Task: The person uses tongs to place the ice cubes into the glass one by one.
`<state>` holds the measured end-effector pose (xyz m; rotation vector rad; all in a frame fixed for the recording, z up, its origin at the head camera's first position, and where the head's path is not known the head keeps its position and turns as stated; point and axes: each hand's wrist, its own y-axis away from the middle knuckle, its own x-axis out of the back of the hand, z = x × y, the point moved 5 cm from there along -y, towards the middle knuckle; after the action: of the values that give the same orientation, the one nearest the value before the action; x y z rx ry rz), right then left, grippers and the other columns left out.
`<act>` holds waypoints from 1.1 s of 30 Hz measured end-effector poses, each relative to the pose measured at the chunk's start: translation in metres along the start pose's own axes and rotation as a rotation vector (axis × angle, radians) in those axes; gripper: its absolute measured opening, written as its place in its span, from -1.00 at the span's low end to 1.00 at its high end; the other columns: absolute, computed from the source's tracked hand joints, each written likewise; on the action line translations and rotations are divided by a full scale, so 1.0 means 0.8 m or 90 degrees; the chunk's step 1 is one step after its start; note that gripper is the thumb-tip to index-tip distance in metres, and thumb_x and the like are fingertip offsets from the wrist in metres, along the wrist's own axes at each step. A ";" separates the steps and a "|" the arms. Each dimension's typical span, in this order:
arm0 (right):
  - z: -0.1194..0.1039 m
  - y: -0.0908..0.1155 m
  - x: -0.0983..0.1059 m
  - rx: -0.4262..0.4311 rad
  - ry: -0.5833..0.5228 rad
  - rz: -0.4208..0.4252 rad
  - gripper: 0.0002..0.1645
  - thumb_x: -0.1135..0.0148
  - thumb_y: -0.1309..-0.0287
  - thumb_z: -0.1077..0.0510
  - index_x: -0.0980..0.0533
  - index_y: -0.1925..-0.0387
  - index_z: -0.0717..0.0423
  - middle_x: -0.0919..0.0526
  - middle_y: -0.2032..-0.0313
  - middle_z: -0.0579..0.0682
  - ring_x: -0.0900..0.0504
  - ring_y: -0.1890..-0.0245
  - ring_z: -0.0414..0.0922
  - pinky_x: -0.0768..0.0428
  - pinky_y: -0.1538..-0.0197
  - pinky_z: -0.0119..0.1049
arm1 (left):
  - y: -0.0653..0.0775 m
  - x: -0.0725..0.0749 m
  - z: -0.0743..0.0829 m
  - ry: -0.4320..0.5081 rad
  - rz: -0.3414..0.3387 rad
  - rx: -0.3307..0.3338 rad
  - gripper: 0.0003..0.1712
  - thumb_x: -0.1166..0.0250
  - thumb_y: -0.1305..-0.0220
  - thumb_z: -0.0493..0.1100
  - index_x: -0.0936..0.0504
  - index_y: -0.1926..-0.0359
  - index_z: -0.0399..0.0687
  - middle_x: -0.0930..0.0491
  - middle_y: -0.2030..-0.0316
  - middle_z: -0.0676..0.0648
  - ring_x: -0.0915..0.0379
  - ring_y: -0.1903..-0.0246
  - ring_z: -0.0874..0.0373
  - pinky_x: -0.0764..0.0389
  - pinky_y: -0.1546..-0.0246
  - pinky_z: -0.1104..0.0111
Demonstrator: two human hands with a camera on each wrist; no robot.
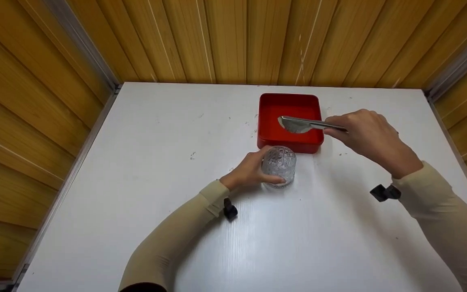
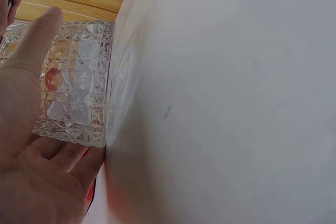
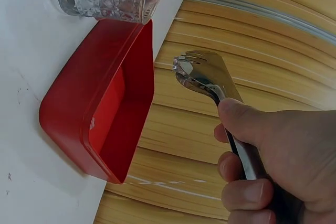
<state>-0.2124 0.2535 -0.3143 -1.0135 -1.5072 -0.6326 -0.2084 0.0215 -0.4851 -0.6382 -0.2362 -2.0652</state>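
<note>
My left hand holds a clear, cut-pattern glass tumbler upright on the white table, with the thumb on the near side and fingers round the far side. In the left wrist view, the base of the tumbler meets the tabletop. My right hand grips a pair of metal serving tongs by the handles, above a square red box. Seen from the right wrist, one end of the tongs is fork-shaped, and a small clear piece shows between the tips.
The open-topped red box stands just behind the tumbler on the white table. Wood-panelled walls with metal frame strips rise at the back and both sides. Small dark marks dot the tabletop.
</note>
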 end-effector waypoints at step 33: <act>-0.037 0.031 -0.022 0.123 -0.009 0.013 -0.74 -0.49 -0.19 0.12 -0.75 0.06 -0.01 -0.80 0.33 -0.07 -0.59 0.50 -0.17 -0.48 0.47 -0.25 | -0.002 0.007 0.002 -0.043 0.003 -0.010 0.11 -0.65 0.00 0.13 -0.26 -0.49 0.06 -0.63 -0.14 -0.04 -0.52 -0.10 0.18 -0.49 -0.19 0.37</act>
<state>-0.1763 0.2363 -0.3292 -0.8847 -1.5365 -0.4570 -0.2120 0.0189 -0.4803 -0.7179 -0.2565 -2.0444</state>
